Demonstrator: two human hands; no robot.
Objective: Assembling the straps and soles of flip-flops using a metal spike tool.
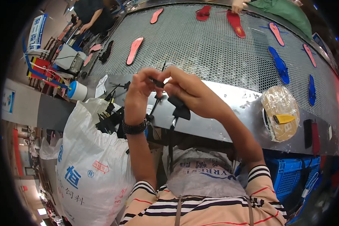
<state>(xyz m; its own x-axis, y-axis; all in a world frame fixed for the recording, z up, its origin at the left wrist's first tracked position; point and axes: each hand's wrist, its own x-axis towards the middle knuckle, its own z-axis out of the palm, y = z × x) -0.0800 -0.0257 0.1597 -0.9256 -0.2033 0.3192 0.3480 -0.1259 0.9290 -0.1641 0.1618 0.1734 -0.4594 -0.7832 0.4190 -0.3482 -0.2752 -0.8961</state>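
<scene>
Just above the metal ledge, my left hand (pixel 139 92) and my right hand (pixel 192 92) meet, fingertips pinched on a black sandal strap (pixel 181 112). Its wide, bow-like part hangs below my right fingers, and a long thin end trails down toward my lap. Another thin end sticks up past my fingertips. My fingers partly cover where the strap is gripped. Beside my left wrist, more black straps (pixel 108 122) lie heaped at the mouth of a large white woven sack (pixel 90 165).
Ahead runs a mesh conveyor (pixel 169 45) with pink soles (pixel 135 51), red sandals (pixel 235 24) and blue sandals (pixel 278 66). A co-worker's hand (pixel 237 5) touches a red one. On the ledge sit a plastic-wrapped roll (pixel 278 101) and a yellow-handled tool (pixel 284 119). A blue crate (pixel 290 173) stands lower right.
</scene>
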